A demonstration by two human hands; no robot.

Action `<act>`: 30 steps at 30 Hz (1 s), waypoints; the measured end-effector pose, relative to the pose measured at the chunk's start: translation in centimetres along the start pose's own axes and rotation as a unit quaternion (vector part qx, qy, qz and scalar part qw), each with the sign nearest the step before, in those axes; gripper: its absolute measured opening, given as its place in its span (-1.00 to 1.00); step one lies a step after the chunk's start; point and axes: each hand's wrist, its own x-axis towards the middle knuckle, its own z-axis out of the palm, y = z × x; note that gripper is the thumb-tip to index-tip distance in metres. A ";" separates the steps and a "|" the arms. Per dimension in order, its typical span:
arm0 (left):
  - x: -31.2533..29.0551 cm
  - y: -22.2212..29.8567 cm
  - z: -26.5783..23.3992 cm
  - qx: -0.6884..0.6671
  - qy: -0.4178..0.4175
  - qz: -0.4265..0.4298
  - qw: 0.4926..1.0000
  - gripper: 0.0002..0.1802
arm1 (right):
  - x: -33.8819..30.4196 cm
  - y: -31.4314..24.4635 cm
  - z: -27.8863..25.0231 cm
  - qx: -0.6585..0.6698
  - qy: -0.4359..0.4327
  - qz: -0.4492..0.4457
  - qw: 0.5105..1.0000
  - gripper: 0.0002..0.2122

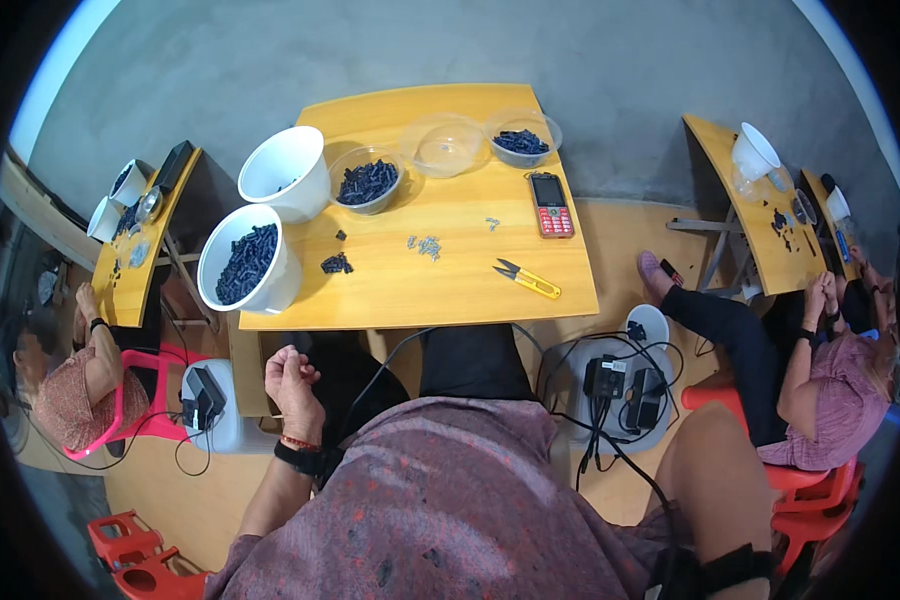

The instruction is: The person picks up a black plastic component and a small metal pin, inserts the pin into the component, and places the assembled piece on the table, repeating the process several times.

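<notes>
Below the table's front left corner, my left hand point(293, 388) is closed with its fingers curled in; whatever may be inside is hidden. My right forearm point(722, 480) runs off the lower edge at the right, and its hand is out of view. Nearest my left hand on the yellow table point(440, 300) stands a white bucket point(289, 277) full of small dark pieces. A small pile of dark pieces point(337, 263) lies beside it. Small silvery pieces point(427, 247) are scattered mid-table. Yellow-handled thread snips point(532, 280) lie near the front right.
A second white bucket point(313, 195) and clear bowls point(442, 150) line the back; a red keypad phone point(551, 208) lies right. Cables point(590, 440) and black adapters point(604, 377) sit beside my right leg. People work at side tables, left point(90, 385) and right point(830, 400).
</notes>
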 end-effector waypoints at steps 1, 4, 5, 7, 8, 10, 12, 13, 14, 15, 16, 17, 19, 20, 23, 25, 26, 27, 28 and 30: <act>-0.4 0.3 0.5 -0.002 -0.021 0.010 1.000 -0.93 | -0.1 -0.1 -0.3 0.003 0.001 -0.002 1.000 -0.73; -1.7 1.5 1.9 0.042 -0.070 0.032 0.996 -0.93 | -0.4 -0.3 -1.2 0.008 0.005 -0.008 1.000 -0.72; -2.0 2.1 2.6 0.044 -0.074 0.030 0.996 -0.93 | -0.6 -0.4 -1.6 0.009 0.007 -0.010 1.000 -0.72; -2.6 3.0 3.5 0.071 -0.116 0.076 0.988 -0.92 | -1.0 -0.4 -2.0 0.015 0.016 -0.012 1.000 -0.72; -2.9 3.5 4.0 0.074 -0.118 0.072 0.988 -0.92 | -1.2 -0.4 -2.2 0.017 0.021 -0.013 1.000 -0.72; -3.1 4.3 5.3 0.074 -0.137 0.104 0.982 -0.91 | -1.7 -0.5 -2.7 0.021 0.031 -0.015 0.999 -0.72; -2.7 4.3 5.8 0.084 -0.135 0.110 0.981 -0.91 | -2.2 -0.7 -3.2 0.025 0.040 -0.019 0.999 -0.71; -2.3 4.2 5.9 0.089 -0.135 0.117 0.980 -0.90 | -2.3 -0.7 -3.5 0.027 0.044 -0.021 0.998 -0.71; -2.0 4.2 6.0 0.094 -0.135 0.124 0.979 -0.90 | -2.6 -0.8 -3.7 0.030 0.049 -0.024 0.998 -0.71; -1.8 4.4 6.3 0.109 -0.132 0.121 0.978 -0.89 | -2.8 -0.8 -3.9 0.032 0.053 -0.028 0.998 -0.71; -1.6 4.3 6.5 0.113 -0.135 0.119 0.977 -0.89 | -3.1 -0.9 -4.2 0.034 0.057 -0.032 0.997 -0.71; -1.4 4.1 6.7 0.113 -0.134 0.110 0.978 -0.90 | -3.4 -0.9 -4.4 0.037 0.062 -0.037 0.997 -0.70; -1.0 3.8 6.7 0.121 -0.136 0.099 0.978 -0.90 | -4.1 -0.8 -4.7 0.044 0.074 -0.048 0.995 -0.70; -0.8 3.7 6.8 0.130 -0.135 0.101 0.977 -0.90 | -4.5 -0.8 -4.8 0.047 0.080 -0.053 0.994 -0.70; 0.0 3.4 7.2 0.153 -0.130 0.106 0.974 -0.89 | -5.5 -0.8 -5.3 0.056 0.093 -0.068 0.992 -0.69; 0.0 3.4 7.6 0.166 -0.126 0.109 0.972 -0.89 | -6.1 -0.8 -5.5 0.062 0.100 -0.077 0.990 -0.69; -0.1 3.4 8.1 0.182 -0.122 0.112 0.969 -0.89 | -6.1 -0.9 -5.6 0.063 0.103 -0.080 0.989 -0.69; -0.2 3.5 8.6 0.197 -0.119 0.117 0.966 -0.89 | -6.2 -1.0 -5.8 0.064 0.104 -0.083 0.989 -0.69; -0.1 3.4 8.7 0.198 -0.121 0.115 0.966 -0.89 | -6.3 -1.1 -6.0 0.065 0.105 -0.085 0.989 -0.69; 0.1 3.1 8.6 0.217 -0.141 0.096 0.961 -0.90 | -6.4 -1.1 -6.5 0.068 0.107 -0.089 0.988 -0.68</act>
